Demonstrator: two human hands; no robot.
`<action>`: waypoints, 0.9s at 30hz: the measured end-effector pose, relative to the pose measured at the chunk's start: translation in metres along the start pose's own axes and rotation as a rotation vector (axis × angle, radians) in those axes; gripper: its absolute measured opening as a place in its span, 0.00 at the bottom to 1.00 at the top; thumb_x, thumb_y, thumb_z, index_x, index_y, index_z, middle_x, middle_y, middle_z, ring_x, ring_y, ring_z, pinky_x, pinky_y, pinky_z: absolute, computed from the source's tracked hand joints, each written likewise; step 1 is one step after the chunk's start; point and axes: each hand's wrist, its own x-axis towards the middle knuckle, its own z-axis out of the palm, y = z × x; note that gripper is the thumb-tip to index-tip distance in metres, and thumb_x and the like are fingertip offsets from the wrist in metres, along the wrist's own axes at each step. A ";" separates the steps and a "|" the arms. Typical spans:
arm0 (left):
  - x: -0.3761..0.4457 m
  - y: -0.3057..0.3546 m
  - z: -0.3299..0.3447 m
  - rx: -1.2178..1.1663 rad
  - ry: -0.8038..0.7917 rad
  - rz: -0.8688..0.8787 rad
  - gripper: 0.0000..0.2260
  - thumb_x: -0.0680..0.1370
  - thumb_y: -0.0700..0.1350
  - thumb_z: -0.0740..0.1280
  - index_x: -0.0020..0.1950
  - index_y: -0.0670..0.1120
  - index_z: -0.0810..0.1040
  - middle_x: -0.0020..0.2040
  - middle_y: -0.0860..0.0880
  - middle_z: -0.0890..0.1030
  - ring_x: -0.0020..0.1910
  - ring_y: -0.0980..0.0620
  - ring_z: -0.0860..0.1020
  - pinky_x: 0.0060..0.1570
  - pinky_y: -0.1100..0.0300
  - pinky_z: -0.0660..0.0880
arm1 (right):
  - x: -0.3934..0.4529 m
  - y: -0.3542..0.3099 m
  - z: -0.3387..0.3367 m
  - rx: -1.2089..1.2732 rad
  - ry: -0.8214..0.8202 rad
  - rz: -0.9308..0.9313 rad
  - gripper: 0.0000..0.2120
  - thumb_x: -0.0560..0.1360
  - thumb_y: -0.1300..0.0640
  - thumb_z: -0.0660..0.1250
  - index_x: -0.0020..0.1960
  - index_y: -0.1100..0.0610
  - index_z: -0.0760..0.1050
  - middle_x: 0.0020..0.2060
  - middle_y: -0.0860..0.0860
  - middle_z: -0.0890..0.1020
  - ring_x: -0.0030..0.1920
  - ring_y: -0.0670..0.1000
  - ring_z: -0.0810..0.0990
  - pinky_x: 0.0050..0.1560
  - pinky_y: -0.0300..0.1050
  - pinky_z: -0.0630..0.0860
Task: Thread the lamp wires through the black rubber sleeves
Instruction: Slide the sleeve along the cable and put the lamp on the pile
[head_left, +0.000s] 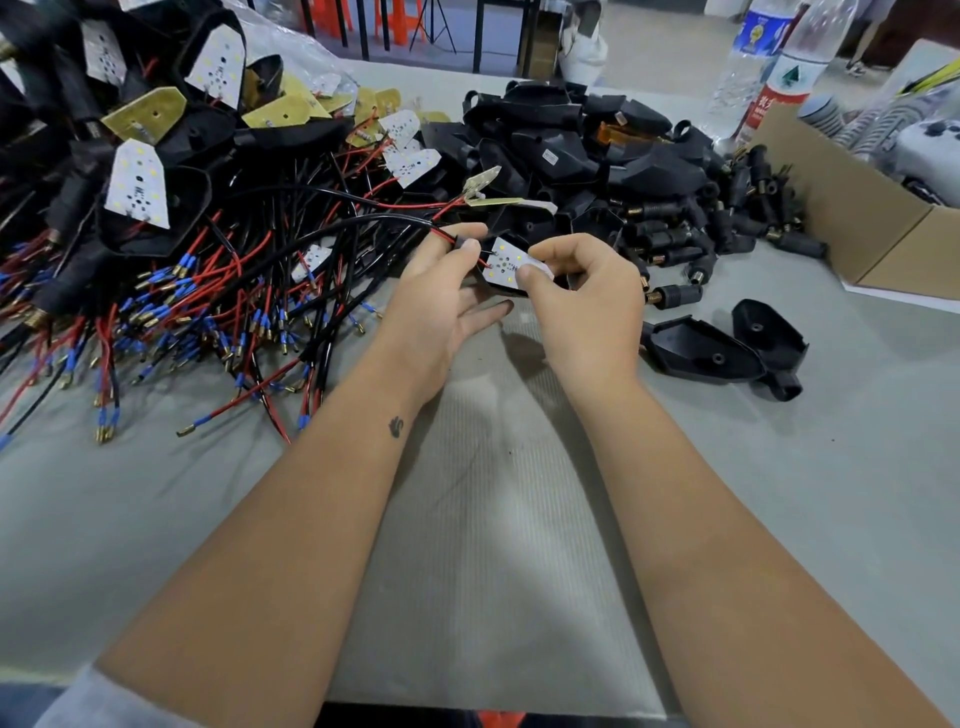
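Both hands' fingers (470, 249) pinched on LED board (505, 266) and wires (441, 236)

Matt black plastic housings (701, 353), cardboard box (852, 228)

Left hand (447, 291) pinching red and black wires (363, 221) beside a white LED board (506, 265) gripped by right hand (582, 296), above grey table (519, 493), between wire pile (182, 301) and black housings (597, 171).

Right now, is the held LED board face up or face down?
Face up: the LED board shows its white LED side, pinched by the right hand.
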 end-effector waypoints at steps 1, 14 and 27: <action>-0.001 0.000 0.000 0.005 -0.007 0.006 0.09 0.84 0.42 0.55 0.55 0.49 0.74 0.51 0.47 0.81 0.46 0.50 0.81 0.53 0.52 0.79 | 0.000 0.000 0.000 -0.020 0.009 -0.011 0.06 0.72 0.58 0.71 0.45 0.47 0.77 0.41 0.44 0.80 0.51 0.53 0.78 0.51 0.49 0.75; -0.002 0.003 -0.004 -0.076 0.038 0.050 0.13 0.84 0.42 0.54 0.54 0.53 0.77 0.52 0.46 0.79 0.43 0.52 0.80 0.41 0.56 0.79 | -0.001 -0.003 0.004 0.117 -0.241 0.111 0.02 0.73 0.57 0.72 0.42 0.55 0.81 0.36 0.53 0.81 0.38 0.47 0.77 0.45 0.52 0.76; 0.006 0.003 -0.010 -0.188 0.185 0.281 0.14 0.85 0.40 0.52 0.46 0.43 0.74 0.33 0.48 0.77 0.35 0.49 0.76 0.47 0.52 0.74 | -0.004 -0.002 0.003 0.127 -0.435 0.095 0.12 0.69 0.60 0.75 0.35 0.53 0.72 0.27 0.48 0.76 0.28 0.44 0.69 0.32 0.40 0.65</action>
